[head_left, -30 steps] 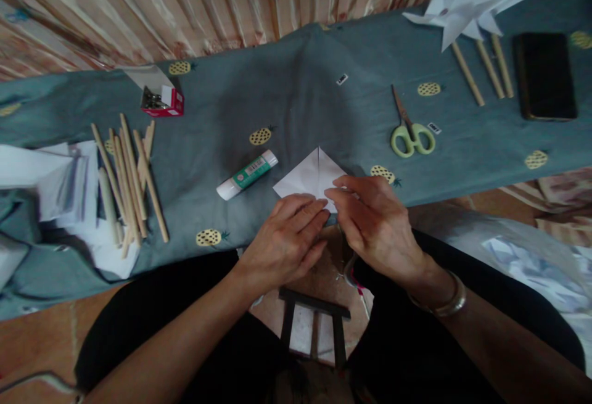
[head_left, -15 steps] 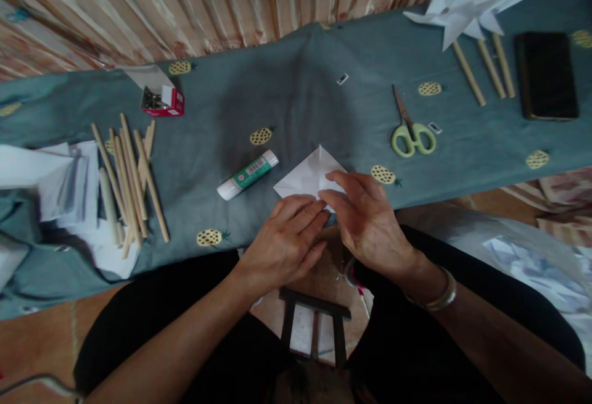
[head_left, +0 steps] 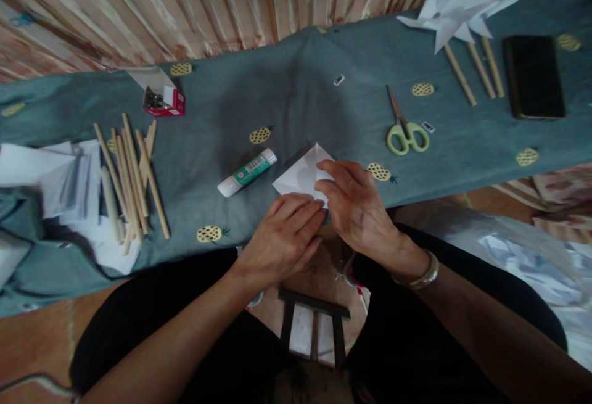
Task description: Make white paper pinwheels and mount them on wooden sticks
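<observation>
A folded square of white paper (head_left: 298,173) lies at the near edge of the cloth-covered table, crease lines running to its corners. My left hand (head_left: 284,234) holds its near edge, fingers together on the paper and thumb lower, off the table's edge. On the right side, the bent fingers of my right hand (head_left: 358,210) press the paper and cover its right corner. A bracelet circles my right wrist. Left of the paper lies a capped glue stick (head_left: 247,173), green and white. Scissors (head_left: 404,129) with pale green handles rest to the right, blades pointing away.
Several wooden sticks (head_left: 132,176) and white paper sheets (head_left: 39,173) lie at left, below an open red box (head_left: 164,105) of small metal pieces. Paper pinwheels (head_left: 462,9) on sticks and a black phone (head_left: 534,77) lie far right. A pleated curtain (head_left: 208,9) hangs behind.
My right hand has shifted slightly left and up over the paper, its fingertips further in from the right corner. My left hand stays at the near edge. The camera view has turned slightly.
</observation>
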The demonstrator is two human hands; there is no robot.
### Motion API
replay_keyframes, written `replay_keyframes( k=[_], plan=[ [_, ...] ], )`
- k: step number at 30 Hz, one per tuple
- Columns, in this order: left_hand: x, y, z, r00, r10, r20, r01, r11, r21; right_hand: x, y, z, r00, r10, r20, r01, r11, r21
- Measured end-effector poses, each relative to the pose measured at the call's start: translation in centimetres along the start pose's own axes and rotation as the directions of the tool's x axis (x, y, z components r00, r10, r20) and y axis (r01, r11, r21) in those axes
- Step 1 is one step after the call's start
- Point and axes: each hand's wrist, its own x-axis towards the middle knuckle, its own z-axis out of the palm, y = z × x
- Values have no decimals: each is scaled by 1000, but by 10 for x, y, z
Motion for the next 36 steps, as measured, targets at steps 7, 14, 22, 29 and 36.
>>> replay_keyframes(
  k=[7,14,22,29,36],
  plan=[
    [1,0,1,1000,7,9,-7,999,45,-3,5,-5,998,48,-50,-42,991,126],
    [1,1,0,1000,15,-1,-15,997,71,-6,15,-22,995,48,-87,-29,978,207],
    [0,1,0,1000,25,-5,-25,996,81,-10,6,-9,999,-29,17,27,995,100],
    [-2,-1,-4,995,58,-84,-47,991,125,-6,20,-19,992,126,-21,-113,946,305],
    [-7,-13,-10,994,35,-101,-21,991,134,-5,30,-22,984,177,21,-172,906,386]
  ],
)
